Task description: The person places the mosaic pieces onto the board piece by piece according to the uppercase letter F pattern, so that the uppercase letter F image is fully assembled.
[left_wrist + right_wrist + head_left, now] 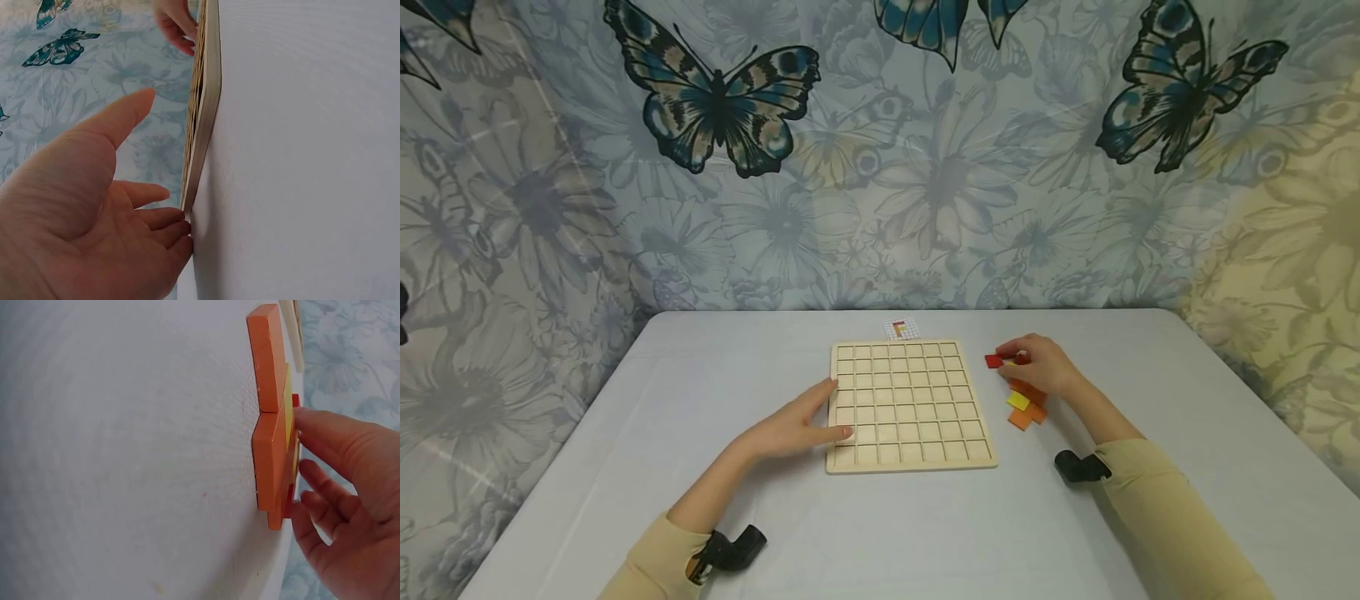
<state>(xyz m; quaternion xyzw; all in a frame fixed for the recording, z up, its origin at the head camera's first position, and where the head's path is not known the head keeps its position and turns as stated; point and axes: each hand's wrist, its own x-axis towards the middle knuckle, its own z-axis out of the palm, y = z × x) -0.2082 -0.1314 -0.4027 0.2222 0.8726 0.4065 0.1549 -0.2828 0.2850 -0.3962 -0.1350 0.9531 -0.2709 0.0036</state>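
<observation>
Butterfly wallpaper (pixel 943 179) backs a white table (pixel 910 533), a board (pixel 917 410) midway between its side edges touched by the spread-fingered left hand (pixel 786 427), while the right hand (pixel 1043 363), grip unclear, curves over tiles (pixel 1019 418) nearer the right edge.

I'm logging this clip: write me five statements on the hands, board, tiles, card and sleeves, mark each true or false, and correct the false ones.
1. The left hand is at the left side of the grid board. True.
2. The coloured tiles lie to the left of the grid board. False: the coloured tiles lie to its right, by the right hand.
3. The small patterned card lies at the far side of the grid board. True.
4. Every tile in view is blue. False: red, orange and yellow ones show.
5. Both sleeves are pale tan. True.
</observation>
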